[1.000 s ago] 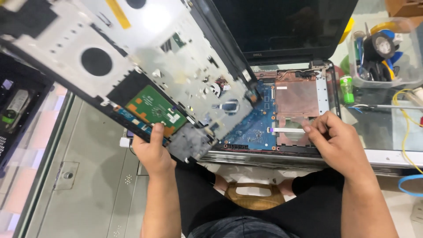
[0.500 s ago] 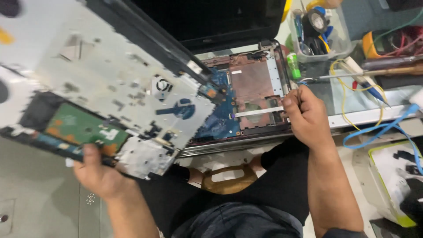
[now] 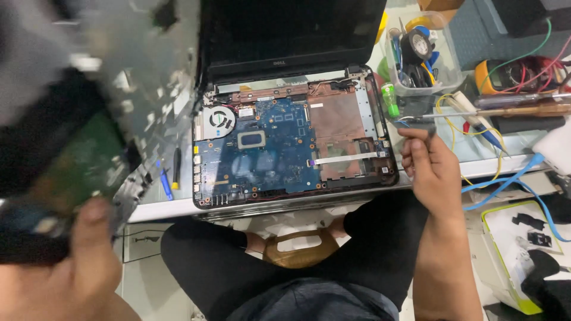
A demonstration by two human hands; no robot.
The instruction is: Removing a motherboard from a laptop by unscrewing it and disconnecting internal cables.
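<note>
A: Where is the lifted cover relative to the opened laptop base?

B: Off the base's left side, raised close to the camera and blurred. Its long axis slants from low left up toward the base's hinge corner. The left hand grips its near edge, thumb on top and fingers curled underneath, so that hand is closed on the cover.

A: And the other hand?

B: The right hand sits just off the base's right edge, beside the bare copper-coloured bay. Its fingers are drawn in narrow, pinched toward the thumb; whether they hold anything, I cannot tell.

A: So which hand is nearer the blue board?

B: The right. The board lies to its left, inside the base. A fan sits at the board's far-left corner.

A: Anything beyond the base?

B: A clear tub of tools off its far-right corner, and a small dark screwdriver just left of it.
</note>
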